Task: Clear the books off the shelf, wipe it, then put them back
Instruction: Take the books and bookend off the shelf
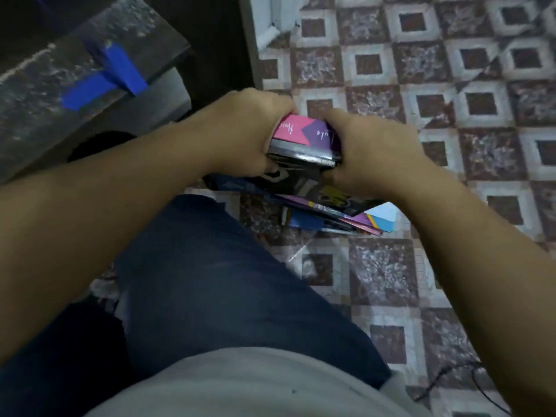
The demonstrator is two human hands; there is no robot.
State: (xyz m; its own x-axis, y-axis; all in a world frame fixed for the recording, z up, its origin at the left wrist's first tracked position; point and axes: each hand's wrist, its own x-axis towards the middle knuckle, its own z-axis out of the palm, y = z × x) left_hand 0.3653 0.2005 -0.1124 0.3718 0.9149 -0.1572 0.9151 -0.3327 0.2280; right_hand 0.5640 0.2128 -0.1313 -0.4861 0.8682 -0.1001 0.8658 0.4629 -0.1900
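A home room: patterned tile floor (421, 85), dark stone shelf (60, 85).

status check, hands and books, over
Left hand and right hand grip small stack of books with pink-and-purple top cover. Loose pile of colourful books on patterned tile floor below. No obstruction.

Tiled floor (421, 266): messy book pile (331, 213), black cable (433, 383) btm right.
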